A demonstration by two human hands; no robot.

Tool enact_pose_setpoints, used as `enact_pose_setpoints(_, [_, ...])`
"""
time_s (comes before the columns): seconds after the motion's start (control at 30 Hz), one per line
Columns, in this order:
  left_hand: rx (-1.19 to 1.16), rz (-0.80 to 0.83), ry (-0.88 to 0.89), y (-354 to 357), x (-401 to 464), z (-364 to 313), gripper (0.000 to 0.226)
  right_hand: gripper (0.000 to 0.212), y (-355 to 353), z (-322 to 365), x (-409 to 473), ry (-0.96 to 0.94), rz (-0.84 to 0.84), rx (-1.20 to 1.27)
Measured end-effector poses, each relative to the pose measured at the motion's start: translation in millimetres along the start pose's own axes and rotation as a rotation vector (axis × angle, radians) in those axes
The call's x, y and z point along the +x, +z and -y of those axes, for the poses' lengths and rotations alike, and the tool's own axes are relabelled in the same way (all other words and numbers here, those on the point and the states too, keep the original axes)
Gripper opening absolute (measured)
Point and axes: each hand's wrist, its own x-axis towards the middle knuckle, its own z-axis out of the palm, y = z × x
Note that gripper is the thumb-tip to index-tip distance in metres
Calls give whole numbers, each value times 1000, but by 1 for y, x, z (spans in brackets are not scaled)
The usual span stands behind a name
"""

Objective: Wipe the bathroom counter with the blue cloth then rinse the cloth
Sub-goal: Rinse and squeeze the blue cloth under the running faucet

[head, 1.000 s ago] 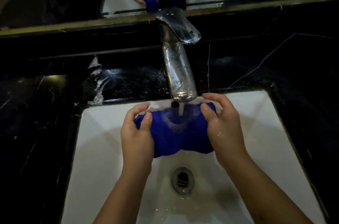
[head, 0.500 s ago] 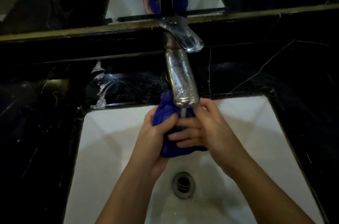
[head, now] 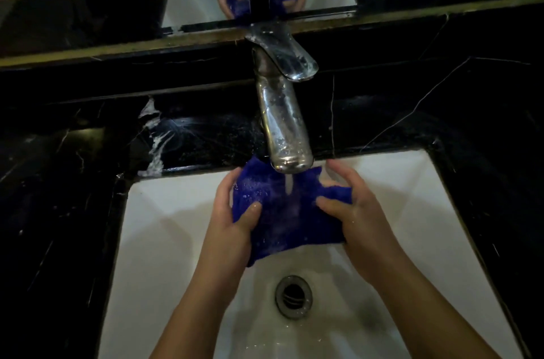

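At frame centre I had my left hand (head: 232, 220) and right hand (head: 353, 211) gripping the blue cloth (head: 288, 211) under the running faucet (head: 282, 129); I judged wiping finished, rinsing midway.

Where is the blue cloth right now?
In the head view, the fuzzy blue cloth is stretched between the left hand and right hand, over the white sink, under the chrome tap.
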Motion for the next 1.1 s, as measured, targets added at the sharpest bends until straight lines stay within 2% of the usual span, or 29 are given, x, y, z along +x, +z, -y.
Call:
enact_pose_setpoints(0.07, [59,-62,48,-2,-3,-2,68,69,-1,2,-4,-80,20,-25])
enact_pose_setpoints(0.17, [-33,-61,66,6,-10,0,80,71,6,-1,-8,-151,77,0])
enact_pose_setpoints(0.27, [-102,-77,78,15,-14,4,69,50,13,-1,-5,-192,145,-10])
enact_pose_setpoints(0.37, [-44,-59,143,11,-11,2,58,33,14,-3,1,-175,259,-135])
enact_pose_setpoints(0.5, [199,-14,245,-2,-3,-3,38,23,9,-2,7,-245,186,-381])
enact_pose_setpoints(0.6, [460,-59,365,-4,-3,-3,31,17,10,2,9,-362,112,-596])
enact_pose_setpoints(0.7, [489,-159,394,-2,4,-2,28,14,16,6,11,-384,83,-586])
enact_pose_setpoints(0.77, [396,-143,345,2,7,-1,25,11,20,9,9,-328,109,-435])
enact_pose_setpoints(0.87, [31,-54,186,13,6,-3,24,14,23,19,6,-241,155,-270])
enact_pose_setpoints(1.03, [-251,-111,0,41,2,-6,19,14,26,13,12,-111,-30,-110])
enact_pose_setpoints(1.1, [-290,-119,-79,51,1,-4,18,11,32,9,9,-63,-120,-65])
